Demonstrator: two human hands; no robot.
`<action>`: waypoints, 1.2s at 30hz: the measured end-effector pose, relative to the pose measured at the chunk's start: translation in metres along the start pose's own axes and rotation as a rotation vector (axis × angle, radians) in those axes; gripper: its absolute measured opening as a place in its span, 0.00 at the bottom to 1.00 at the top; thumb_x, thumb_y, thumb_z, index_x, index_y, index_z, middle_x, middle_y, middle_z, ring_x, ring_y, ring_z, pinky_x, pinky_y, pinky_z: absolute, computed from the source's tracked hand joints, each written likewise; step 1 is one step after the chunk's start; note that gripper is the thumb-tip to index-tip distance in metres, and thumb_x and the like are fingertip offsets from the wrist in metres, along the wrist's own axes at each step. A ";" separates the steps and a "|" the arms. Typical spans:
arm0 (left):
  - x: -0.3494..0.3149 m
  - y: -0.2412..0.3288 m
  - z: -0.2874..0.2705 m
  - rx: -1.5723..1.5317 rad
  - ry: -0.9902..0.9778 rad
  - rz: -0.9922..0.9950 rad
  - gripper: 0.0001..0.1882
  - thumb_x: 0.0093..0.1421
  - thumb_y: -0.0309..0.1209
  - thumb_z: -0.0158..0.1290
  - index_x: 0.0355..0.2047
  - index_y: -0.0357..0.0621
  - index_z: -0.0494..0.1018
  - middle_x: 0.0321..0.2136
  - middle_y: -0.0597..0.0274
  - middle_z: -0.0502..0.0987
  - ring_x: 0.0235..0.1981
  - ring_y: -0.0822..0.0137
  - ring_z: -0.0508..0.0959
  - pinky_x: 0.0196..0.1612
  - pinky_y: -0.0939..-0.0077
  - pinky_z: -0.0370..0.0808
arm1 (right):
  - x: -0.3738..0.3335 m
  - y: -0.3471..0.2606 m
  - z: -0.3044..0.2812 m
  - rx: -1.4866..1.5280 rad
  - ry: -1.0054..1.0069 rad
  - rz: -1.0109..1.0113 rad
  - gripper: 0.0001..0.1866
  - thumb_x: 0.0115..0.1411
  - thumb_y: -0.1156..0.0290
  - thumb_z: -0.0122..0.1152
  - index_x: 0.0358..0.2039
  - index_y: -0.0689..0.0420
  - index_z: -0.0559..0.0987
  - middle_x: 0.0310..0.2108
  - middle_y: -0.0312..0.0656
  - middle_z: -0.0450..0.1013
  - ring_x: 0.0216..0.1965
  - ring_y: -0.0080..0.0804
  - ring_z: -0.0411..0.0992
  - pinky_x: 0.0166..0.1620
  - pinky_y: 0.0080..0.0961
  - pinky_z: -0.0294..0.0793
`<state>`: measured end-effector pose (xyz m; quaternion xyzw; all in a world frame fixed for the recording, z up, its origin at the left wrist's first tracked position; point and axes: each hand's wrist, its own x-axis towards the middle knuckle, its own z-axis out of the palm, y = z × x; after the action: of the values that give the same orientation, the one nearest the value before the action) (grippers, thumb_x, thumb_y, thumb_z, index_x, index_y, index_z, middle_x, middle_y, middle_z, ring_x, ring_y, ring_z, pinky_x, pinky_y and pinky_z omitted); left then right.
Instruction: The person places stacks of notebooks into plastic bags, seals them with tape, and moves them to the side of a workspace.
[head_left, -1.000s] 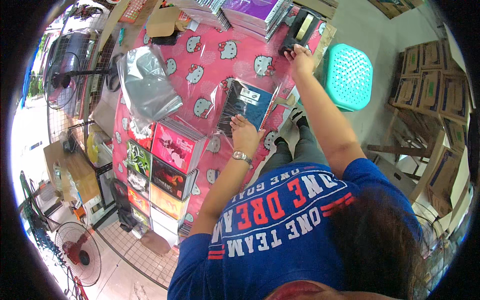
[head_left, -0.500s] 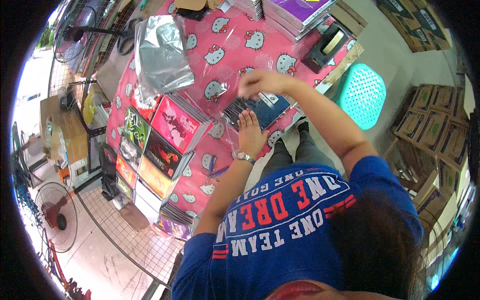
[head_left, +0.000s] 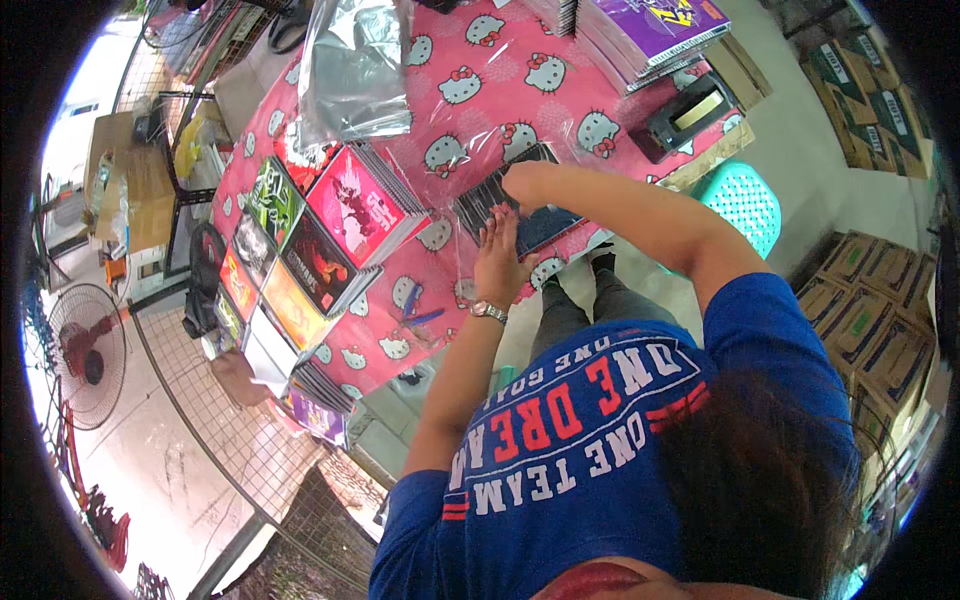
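A dark blue-and-black notebook lies near the table's front edge, with shiny clear plastic around it. My left hand rests on its near left part, fingers stretched out and lying flat. Over the notebook's middle, my right hand is bent down with its fingers curled, close to my left fingertips. What those fingers hold, if anything, is hidden. My right forearm covers part of the notebook's far right side.
Stacked spiral notebooks stand left of my hands. Clear plastic sleeves lie beyond them. A black tape dispenser and purple notebooks sit at the far right. Blue-handled snips lie nearer me. A turquoise stool stands beside the table.
My right hand has come down onto the notebook, nearer my left fingertips, and the white label there is now covered. My left hand stays on the notebook. The whole view has shifted slightly.
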<state>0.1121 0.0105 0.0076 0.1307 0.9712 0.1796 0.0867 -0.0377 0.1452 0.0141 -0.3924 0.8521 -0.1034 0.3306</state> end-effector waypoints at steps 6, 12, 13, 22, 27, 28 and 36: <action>-0.012 0.029 0.002 0.144 0.021 -0.214 0.51 0.44 0.45 0.63 0.63 0.41 0.48 0.62 0.40 0.51 0.65 0.48 0.50 0.65 0.52 0.47 | -0.043 0.042 -0.038 -0.003 0.196 0.058 0.16 0.43 0.58 0.68 0.26 0.58 0.82 0.32 0.50 0.76 0.39 0.47 0.74 0.42 0.42 0.73; 0.030 0.060 0.013 0.065 0.149 -0.064 0.52 0.38 0.37 0.67 0.61 0.44 0.51 0.64 0.42 0.44 0.66 0.46 0.43 0.65 0.47 0.39 | 0.024 0.061 -0.009 0.073 0.101 -0.064 0.33 0.57 0.38 0.43 0.36 0.58 0.80 0.38 0.52 0.75 0.42 0.52 0.72 0.46 0.46 0.70; 0.020 0.055 0.008 0.079 0.165 -0.109 0.51 0.39 0.37 0.66 0.61 0.43 0.51 0.64 0.42 0.45 0.66 0.46 0.44 0.65 0.45 0.39 | 0.016 0.046 -0.032 0.057 0.099 -0.071 0.33 0.57 0.38 0.43 0.36 0.58 0.80 0.38 0.52 0.75 0.42 0.52 0.72 0.46 0.46 0.70; -0.072 0.023 -0.018 -0.633 0.610 -0.440 0.40 0.55 0.29 0.55 0.63 0.40 0.44 0.55 0.49 0.60 0.56 0.58 0.62 0.58 0.65 0.60 | -0.053 -0.032 -0.005 1.391 0.283 -0.516 0.41 0.62 0.39 0.36 0.63 0.62 0.51 0.63 0.49 0.52 0.61 0.37 0.55 0.61 0.33 0.53; -0.056 -0.001 -0.066 -1.183 0.683 -0.626 0.39 0.52 0.22 0.53 0.62 0.35 0.47 0.51 0.53 0.66 0.48 0.66 0.69 0.51 0.75 0.66 | -0.123 -0.076 -0.015 0.865 0.573 -0.220 0.40 0.63 0.48 0.41 0.63 0.67 0.47 0.63 0.60 0.48 0.66 0.47 0.46 0.65 0.33 0.45; -0.057 -0.018 -0.065 -1.050 0.577 -0.551 0.40 0.50 0.20 0.53 0.62 0.34 0.47 0.52 0.52 0.66 0.51 0.64 0.67 0.55 0.72 0.63 | -0.122 -0.068 -0.004 0.867 0.572 -0.223 0.40 0.63 0.48 0.41 0.63 0.67 0.47 0.63 0.60 0.48 0.66 0.47 0.46 0.65 0.33 0.45; -0.023 -0.007 -0.153 -0.445 0.210 -0.341 0.27 0.55 0.29 0.51 0.55 0.35 0.63 0.53 0.52 0.68 0.54 0.58 0.68 0.54 0.67 0.67 | -0.118 -0.060 -0.113 0.078 0.379 -0.045 0.27 0.52 0.58 0.58 0.47 0.66 0.71 0.40 0.54 0.73 0.43 0.50 0.72 0.46 0.41 0.72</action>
<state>0.0995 -0.0523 0.1491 -0.0756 0.9196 0.3834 0.0411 -0.0182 0.1824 0.1827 -0.3717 0.8854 -0.2159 0.1768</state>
